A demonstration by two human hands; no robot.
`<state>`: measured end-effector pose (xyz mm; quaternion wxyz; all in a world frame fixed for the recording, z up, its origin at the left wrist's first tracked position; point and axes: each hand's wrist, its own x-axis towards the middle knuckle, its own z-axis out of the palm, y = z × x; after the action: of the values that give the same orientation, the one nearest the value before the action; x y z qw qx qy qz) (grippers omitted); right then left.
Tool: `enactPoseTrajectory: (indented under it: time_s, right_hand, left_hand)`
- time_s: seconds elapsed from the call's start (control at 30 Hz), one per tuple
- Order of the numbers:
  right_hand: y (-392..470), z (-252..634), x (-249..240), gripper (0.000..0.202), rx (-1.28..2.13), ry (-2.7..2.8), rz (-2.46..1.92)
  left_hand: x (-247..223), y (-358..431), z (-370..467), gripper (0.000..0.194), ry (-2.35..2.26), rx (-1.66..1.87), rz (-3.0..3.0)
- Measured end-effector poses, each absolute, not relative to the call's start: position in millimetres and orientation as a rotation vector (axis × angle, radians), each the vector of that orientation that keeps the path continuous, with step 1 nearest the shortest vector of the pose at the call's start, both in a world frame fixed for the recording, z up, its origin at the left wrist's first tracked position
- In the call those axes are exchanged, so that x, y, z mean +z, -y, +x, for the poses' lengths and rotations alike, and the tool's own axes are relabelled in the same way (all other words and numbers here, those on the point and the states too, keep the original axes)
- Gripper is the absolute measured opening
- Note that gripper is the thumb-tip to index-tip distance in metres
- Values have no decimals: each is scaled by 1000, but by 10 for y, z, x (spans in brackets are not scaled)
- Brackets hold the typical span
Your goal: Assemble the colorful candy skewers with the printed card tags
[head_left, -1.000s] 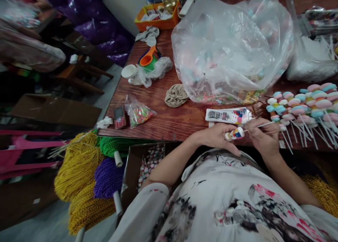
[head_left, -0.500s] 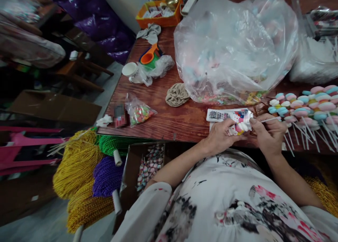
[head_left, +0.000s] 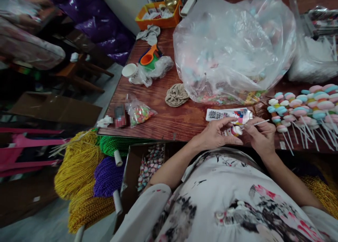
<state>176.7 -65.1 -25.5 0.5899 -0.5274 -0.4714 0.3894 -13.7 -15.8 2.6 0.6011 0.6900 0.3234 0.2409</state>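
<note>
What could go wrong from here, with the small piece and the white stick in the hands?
The left hand holds the small colourful piece near the edge of the table, so it could fall if it slips. The right hand pinches the thin white stick, which might bend if pressed hard. Pastel skewers lie close to that edge, so the right arm could perhaps knock some down.

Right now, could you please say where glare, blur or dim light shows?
Head view: white glare streaks the large clear plastic bag and glints off the shiny purple plastic wrapping; head view, left: the brown cardboard box is dim and soft; head view, right of centre: the small multicoloured item in the left hand lacks fine detail.
</note>
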Motion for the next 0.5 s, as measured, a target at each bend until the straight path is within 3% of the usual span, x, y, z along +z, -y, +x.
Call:
enactPoseTrajectory:
  time_s: [0.1,0.2,0.33,0.5]
  right_hand:
    - [637,1815,-251,9,942,1052,-1091]
    - [626,1841,-170,4,1019,1223,-900]
    - [617,1891,-24,13,1104,1459,-713]
    - [600,1969,-17,17,1026,1517,-920]
  left_hand:
    - [29,75,-192,74,-617,351,1366]
    - [32,-6,-159,62,-477,102,1145]
    - [49,-28,-55,52,-356,-189,996]
    - [-11,139,48,43,-443,-84,1078]
